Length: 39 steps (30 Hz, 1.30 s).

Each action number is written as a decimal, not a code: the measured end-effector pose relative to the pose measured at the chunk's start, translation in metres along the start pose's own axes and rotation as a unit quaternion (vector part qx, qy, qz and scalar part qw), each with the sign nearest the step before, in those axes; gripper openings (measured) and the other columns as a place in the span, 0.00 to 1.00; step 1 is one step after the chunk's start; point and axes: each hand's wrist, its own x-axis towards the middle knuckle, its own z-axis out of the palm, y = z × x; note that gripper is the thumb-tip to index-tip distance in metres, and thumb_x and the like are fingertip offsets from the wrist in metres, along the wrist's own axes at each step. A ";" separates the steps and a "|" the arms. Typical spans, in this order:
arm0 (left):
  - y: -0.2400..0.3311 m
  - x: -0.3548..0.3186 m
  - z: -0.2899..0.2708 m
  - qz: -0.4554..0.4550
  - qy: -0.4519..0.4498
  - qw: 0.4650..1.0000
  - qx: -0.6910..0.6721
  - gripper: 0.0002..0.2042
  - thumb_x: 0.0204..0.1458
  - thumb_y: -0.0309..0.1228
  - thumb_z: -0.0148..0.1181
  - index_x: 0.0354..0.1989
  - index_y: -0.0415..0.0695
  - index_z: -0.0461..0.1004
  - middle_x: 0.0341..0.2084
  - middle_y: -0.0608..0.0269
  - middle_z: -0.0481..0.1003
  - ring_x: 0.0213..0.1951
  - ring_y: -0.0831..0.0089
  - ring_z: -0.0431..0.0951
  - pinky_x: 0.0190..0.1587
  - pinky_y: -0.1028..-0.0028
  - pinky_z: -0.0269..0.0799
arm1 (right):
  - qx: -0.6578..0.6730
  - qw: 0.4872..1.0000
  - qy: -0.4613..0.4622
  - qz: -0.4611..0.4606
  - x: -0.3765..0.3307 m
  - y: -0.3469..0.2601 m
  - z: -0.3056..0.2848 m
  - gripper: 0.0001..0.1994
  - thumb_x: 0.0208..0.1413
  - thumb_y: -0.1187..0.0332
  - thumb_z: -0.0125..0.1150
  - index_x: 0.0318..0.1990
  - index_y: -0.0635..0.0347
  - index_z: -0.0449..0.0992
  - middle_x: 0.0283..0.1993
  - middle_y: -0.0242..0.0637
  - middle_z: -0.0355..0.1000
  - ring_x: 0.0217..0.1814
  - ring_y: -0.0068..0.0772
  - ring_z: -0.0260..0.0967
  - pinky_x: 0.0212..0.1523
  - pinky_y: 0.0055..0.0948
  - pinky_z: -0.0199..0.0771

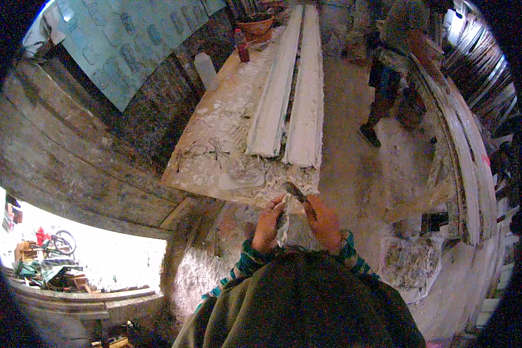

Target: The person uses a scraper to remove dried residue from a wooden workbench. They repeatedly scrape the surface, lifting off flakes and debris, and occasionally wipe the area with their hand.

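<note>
Our left hand [268,225] has its grip closed around a pale, ragged strip of plaster-soaked fibre [283,223], held just below the near edge of the plaster-caked wooden tabletop [214,156]. Our right hand [325,223] grips a dark-bladed tool [296,192]. The strip looks limp, wet and crumbly; we judge it best pinched near its top.

Both hands, left hand [268,223] and right hand [325,220], hold a plaster-caked knife [296,192] at the workbench [214,156] edge.
</note>
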 end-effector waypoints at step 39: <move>-0.009 0.003 -0.001 -0.058 -0.036 0.997 -0.019 0.17 0.59 0.31 0.49 0.55 0.42 0.67 0.41 0.65 0.75 0.37 0.77 0.76 0.39 0.78 0.73 | 0.000 0.994 -0.040 0.098 -0.008 0.043 0.017 0.12 0.62 0.60 0.47 0.43 0.58 0.71 0.33 0.50 0.71 0.32 0.55 0.69 0.31 0.45 0.68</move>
